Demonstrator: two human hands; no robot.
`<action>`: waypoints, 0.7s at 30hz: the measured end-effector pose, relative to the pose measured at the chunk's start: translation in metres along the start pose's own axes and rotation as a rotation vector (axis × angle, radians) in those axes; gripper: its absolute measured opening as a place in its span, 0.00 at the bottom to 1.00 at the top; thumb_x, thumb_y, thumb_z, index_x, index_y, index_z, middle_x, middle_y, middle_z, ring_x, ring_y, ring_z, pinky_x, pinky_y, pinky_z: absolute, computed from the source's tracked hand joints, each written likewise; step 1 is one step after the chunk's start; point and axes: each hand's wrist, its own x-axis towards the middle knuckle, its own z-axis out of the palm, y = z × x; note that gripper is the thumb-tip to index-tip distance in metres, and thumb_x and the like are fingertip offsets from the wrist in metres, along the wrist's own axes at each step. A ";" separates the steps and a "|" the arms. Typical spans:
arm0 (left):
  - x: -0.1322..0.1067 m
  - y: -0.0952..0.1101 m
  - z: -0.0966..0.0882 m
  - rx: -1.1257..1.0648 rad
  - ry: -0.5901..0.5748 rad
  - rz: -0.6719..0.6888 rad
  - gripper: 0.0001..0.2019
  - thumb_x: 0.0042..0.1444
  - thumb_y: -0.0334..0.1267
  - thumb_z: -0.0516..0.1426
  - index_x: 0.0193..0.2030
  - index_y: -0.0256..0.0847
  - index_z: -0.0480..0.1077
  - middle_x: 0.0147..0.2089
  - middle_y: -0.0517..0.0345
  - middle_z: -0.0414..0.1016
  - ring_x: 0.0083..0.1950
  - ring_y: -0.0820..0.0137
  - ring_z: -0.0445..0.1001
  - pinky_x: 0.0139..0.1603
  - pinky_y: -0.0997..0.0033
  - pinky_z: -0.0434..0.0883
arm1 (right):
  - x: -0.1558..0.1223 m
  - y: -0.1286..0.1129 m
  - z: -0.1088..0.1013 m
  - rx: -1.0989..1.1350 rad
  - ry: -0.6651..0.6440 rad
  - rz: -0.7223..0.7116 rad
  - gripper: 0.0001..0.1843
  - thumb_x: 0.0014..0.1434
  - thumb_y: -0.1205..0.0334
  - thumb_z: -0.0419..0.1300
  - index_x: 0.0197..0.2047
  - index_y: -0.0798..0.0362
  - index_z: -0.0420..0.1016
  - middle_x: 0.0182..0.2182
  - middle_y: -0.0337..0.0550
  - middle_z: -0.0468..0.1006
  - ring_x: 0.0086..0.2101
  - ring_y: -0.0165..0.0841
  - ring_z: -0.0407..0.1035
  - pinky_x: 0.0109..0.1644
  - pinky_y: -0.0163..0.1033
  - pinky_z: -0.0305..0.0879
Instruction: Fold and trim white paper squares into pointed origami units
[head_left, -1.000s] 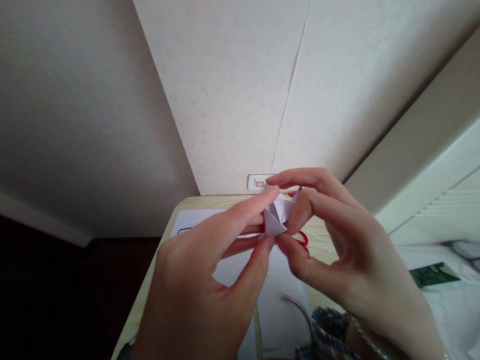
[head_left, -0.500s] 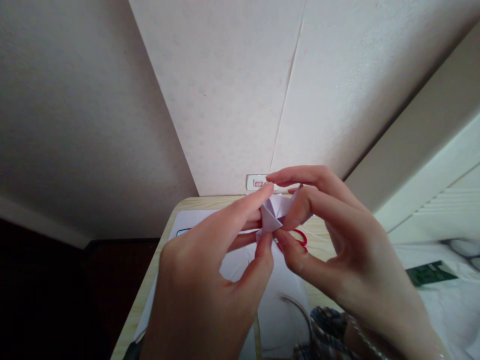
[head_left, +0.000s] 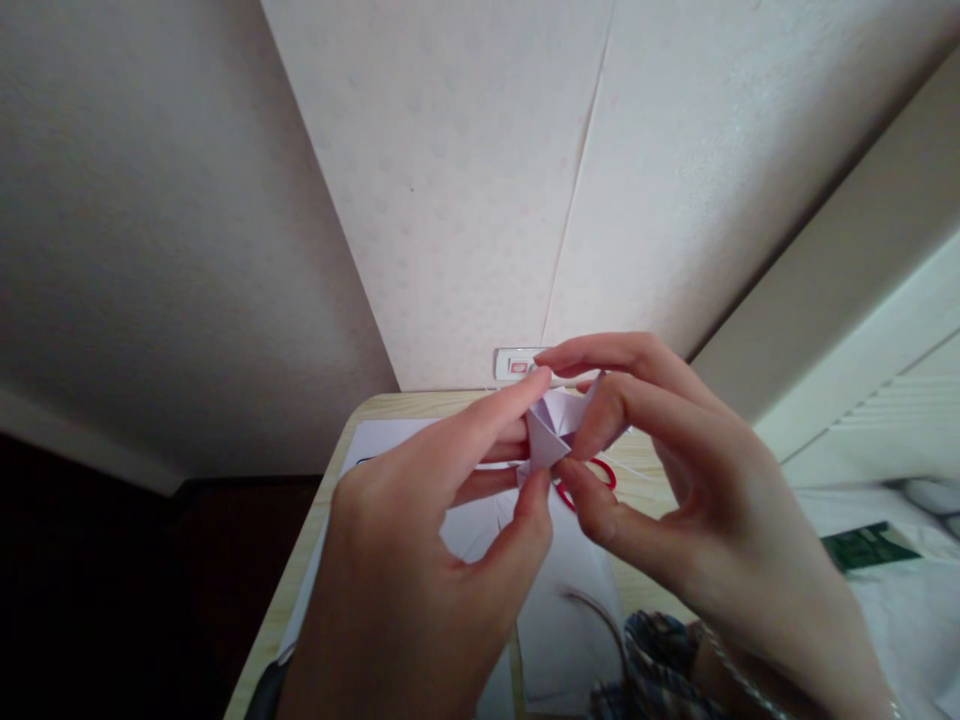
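Note:
A small piece of folded white paper [head_left: 546,448] is held up between both hands, above the table. My left hand [head_left: 442,510] pinches its left side, the thumb pressed at the lower edge and the index finger along the top. From the right, my right hand [head_left: 675,470] grips the paper between thumb and bent finger, with its index fingertip close to my left index fingertip. Pointed flaps and creases show on the paper; the fingers cover parts of it. Below and behind the hands, the red handle of a pair of scissors [head_left: 611,470] shows on the table.
White sheets [head_left: 566,640] lie on the pale wooden table [head_left: 397,405], which stands against a papered wall [head_left: 465,200]. A switched socket [head_left: 506,364] sits low on that wall. At the right, a green packet [head_left: 870,546] rests on white cloth [head_left: 900,620].
Both hands and the folded paper have shifted very slightly to the right in view. The grip of each hand looks the same.

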 end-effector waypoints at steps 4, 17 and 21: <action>0.000 -0.002 0.000 0.005 0.001 0.013 0.22 0.54 0.29 0.60 0.56 0.48 0.76 0.51 0.67 0.85 0.39 0.74 0.85 0.44 0.82 0.82 | 0.000 0.001 0.000 -0.002 0.010 0.007 0.12 0.52 0.76 0.61 0.26 0.50 0.66 0.49 0.43 0.75 0.52 0.32 0.70 0.54 0.36 0.66; 0.000 -0.002 -0.001 0.181 0.012 0.090 0.23 0.54 0.30 0.59 0.58 0.47 0.75 0.52 0.63 0.85 0.40 0.70 0.86 0.47 0.74 0.82 | 0.001 -0.001 -0.002 0.037 -0.044 0.013 0.11 0.53 0.76 0.63 0.28 0.50 0.70 0.51 0.41 0.74 0.53 0.32 0.70 0.52 0.33 0.69; -0.003 -0.004 -0.004 0.192 0.007 0.092 0.23 0.55 0.29 0.58 0.58 0.46 0.75 0.51 0.63 0.85 0.39 0.72 0.85 0.48 0.75 0.82 | 0.001 -0.001 -0.003 0.009 -0.060 0.005 0.11 0.53 0.75 0.64 0.28 0.50 0.70 0.52 0.42 0.74 0.51 0.34 0.72 0.51 0.36 0.72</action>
